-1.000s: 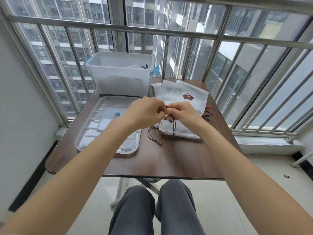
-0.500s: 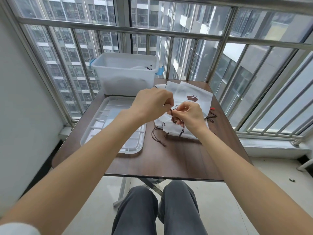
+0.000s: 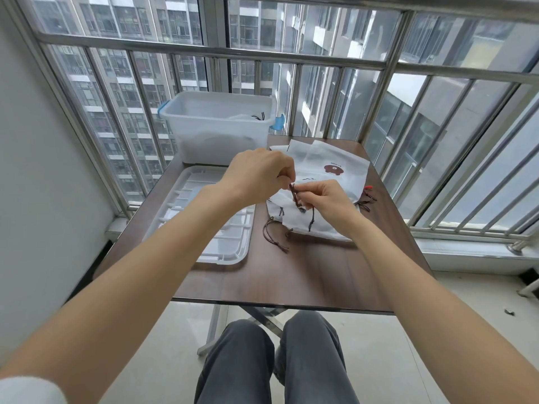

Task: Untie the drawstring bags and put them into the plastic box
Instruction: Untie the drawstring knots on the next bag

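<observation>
both hands sit a touch higher than a moment ago, and i see the left hand (image 3: 256, 173) and right hand (image 3: 326, 196) pinching the brown drawstring (image 3: 294, 196) over the white bags (image 3: 329, 173) on the table (image 3: 306, 275), plastic box (image 3: 217, 126) far left.

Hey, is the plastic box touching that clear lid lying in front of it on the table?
Cannot tell. In the head view the clear lid's far edge runs right up to the base of the plastic box, but no gap or contact shows plainly.
</observation>
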A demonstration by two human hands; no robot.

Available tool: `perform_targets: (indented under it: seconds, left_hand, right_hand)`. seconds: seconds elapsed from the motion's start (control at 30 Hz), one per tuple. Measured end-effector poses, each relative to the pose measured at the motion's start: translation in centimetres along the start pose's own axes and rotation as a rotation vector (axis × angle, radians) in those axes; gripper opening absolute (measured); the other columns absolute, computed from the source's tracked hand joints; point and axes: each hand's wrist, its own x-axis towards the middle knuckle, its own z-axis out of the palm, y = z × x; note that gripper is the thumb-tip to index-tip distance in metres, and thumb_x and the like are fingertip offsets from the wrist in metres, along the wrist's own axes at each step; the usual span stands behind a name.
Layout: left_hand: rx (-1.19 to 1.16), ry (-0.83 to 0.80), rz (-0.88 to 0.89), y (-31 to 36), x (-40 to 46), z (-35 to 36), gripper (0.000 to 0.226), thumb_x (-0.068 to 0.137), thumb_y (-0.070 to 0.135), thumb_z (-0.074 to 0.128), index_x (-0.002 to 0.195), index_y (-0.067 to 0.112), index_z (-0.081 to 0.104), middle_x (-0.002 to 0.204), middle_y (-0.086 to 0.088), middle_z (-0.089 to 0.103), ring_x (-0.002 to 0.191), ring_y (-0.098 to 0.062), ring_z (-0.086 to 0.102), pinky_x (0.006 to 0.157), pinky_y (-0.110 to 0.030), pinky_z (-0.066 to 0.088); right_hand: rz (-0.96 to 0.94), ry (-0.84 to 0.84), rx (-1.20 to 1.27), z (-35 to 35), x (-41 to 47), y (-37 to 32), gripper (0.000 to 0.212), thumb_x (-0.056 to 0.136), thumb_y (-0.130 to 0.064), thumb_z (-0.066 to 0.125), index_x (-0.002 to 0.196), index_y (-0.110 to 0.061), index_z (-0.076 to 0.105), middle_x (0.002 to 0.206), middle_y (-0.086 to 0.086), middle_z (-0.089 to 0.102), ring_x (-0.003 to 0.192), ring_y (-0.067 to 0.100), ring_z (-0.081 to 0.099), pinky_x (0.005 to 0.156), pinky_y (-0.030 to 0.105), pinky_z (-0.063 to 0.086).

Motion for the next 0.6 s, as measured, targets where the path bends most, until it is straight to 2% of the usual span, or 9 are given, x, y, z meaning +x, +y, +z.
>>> perform_targets:
  seconds: [0.07,0.13,0.23,0.33,0.47,0.6]
  left_hand:
    - [-0.019,-0.017,0.011,-0.3,0.1,-0.1,0.017,0.090,0.023,0.054,0.100,0.027,0.066,0.104,0.007,0.068,0.098,-0.018,0.058,0.071,-0.026,0.038]
    - [-0.035,-0.014,0.009,-0.6,0.2,-0.1,0.016,0.090,0.023,0.055,0.100,0.027,0.067,0.103,0.008,0.068,0.097,-0.017,0.060,0.071,-0.025,0.039]
    - [-0.068,-0.017,0.008,-1.0,0.6,-0.1,0.016,0.090,0.020,0.056,0.099,0.025,0.068,0.100,0.009,0.070,0.095,-0.015,0.060,0.070,-0.024,0.039]
    - [-0.084,-0.059,0.033,-1.1,1.3,-0.3,0.015,0.090,0.017,0.056,0.098,0.021,0.068,0.096,0.009,0.071,0.093,-0.014,0.060,0.071,-0.026,0.044]
    - [-0.056,-0.082,0.069,-1.6,3.0,-0.5,0.016,0.087,0.014,0.057,0.097,0.019,0.069,0.095,0.007,0.070,0.090,-0.013,0.058,0.071,-0.027,0.044]
    - [-0.058,-0.103,0.111,-1.4,5.2,0.4,0.010,0.086,0.016,0.060,0.091,0.019,0.068,0.090,0.005,0.070,0.085,-0.015,0.060,0.063,-0.024,0.042]
  right_hand:
    - [-0.020,0.001,0.024,-0.2,-0.1,0.0,0.021,0.085,0.008,0.056,0.101,0.001,0.067,0.068,0.000,0.067,0.052,0.002,0.051,0.052,0.013,0.040]
    - [-0.020,0.015,0.050,-0.2,0.0,0.0,0.011,0.082,0.008,0.061,0.085,-0.002,0.065,0.064,-0.003,0.070,0.049,0.004,0.055,0.048,0.016,0.039]
    - [-0.009,0.065,0.107,0.1,0.3,0.1,0.019,0.080,0.007,0.064,0.074,-0.009,0.055,0.060,0.000,0.070,0.049,0.009,0.059,0.046,0.018,0.042]
    - [-0.011,0.026,0.138,0.3,0.1,0.1,0.014,0.082,0.006,0.062,0.076,-0.006,0.065,0.064,0.000,0.070,0.052,0.008,0.060,0.053,0.016,0.048]
    - [0.027,-0.051,0.222,0.3,-0.2,0.1,0.014,0.087,0.001,0.057,0.084,-0.003,0.070,0.076,0.010,0.070,0.064,0.010,0.062,0.063,0.016,0.052]
    - [0.060,-0.036,0.200,0.5,-0.4,-0.4,0.007,0.084,-0.003,0.064,0.083,0.000,0.070,0.070,0.007,0.069,0.058,0.010,0.057,0.059,0.016,0.050]
